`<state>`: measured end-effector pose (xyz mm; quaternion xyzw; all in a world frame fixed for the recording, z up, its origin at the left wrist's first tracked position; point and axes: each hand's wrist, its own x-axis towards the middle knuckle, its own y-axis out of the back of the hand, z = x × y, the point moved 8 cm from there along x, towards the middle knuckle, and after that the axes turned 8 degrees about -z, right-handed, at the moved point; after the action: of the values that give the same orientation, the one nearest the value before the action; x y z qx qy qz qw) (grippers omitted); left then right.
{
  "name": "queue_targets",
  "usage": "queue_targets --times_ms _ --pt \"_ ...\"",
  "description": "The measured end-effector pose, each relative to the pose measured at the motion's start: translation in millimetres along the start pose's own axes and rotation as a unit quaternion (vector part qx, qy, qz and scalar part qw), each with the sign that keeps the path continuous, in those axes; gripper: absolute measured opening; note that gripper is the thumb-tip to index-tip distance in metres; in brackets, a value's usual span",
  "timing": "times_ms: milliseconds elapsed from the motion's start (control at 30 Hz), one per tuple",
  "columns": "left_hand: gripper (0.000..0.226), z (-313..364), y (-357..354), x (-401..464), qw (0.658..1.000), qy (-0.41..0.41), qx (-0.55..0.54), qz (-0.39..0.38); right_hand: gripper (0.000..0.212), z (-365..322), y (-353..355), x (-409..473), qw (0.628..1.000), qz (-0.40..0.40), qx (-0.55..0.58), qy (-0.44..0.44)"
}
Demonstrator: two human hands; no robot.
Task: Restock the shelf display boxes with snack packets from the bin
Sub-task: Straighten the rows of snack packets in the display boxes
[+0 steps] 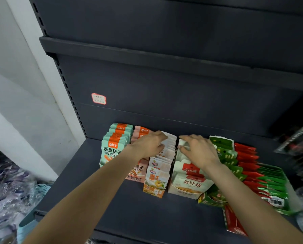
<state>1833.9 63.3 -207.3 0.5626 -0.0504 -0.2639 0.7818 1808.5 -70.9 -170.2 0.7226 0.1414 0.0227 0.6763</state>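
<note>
Several display boxes of snack packets stand in a row on the dark shelf (pixel 147 213). From the left: a mint-green box (pixel 113 152), a pink box (pixel 137 170), an orange box of pale packets (pixel 157 180), a white box with red labels (pixel 189 182). My left hand (pixel 148 144) reaches over the pink box and its fingers rest on the rear packets of the orange box. My right hand (pixel 198 150) lies with curled fingers on the rear white packets. Whether either hand grips a packet is hidden.
Green packets (pixel 226 155) and red packets (pixel 247 161) fill boxes to the right. A red price tag (pixel 98 98) sticks to the back panel. A blue basket (pixel 31 217) with plastic-wrapped goods sits at lower left. An upper shelf (pixel 164 59) overhangs.
</note>
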Motion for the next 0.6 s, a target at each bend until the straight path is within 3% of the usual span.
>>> queue_targets --times_ms 267,600 --pt "0.062 -7 2 4 0.998 -0.032 0.046 0.007 0.043 9 -6 12 1.0 -0.008 0.003 0.009" --pt "0.058 -12 2 10 1.0 -0.021 0.016 0.015 0.049 7 -6 9 1.0 -0.015 -0.004 0.022"
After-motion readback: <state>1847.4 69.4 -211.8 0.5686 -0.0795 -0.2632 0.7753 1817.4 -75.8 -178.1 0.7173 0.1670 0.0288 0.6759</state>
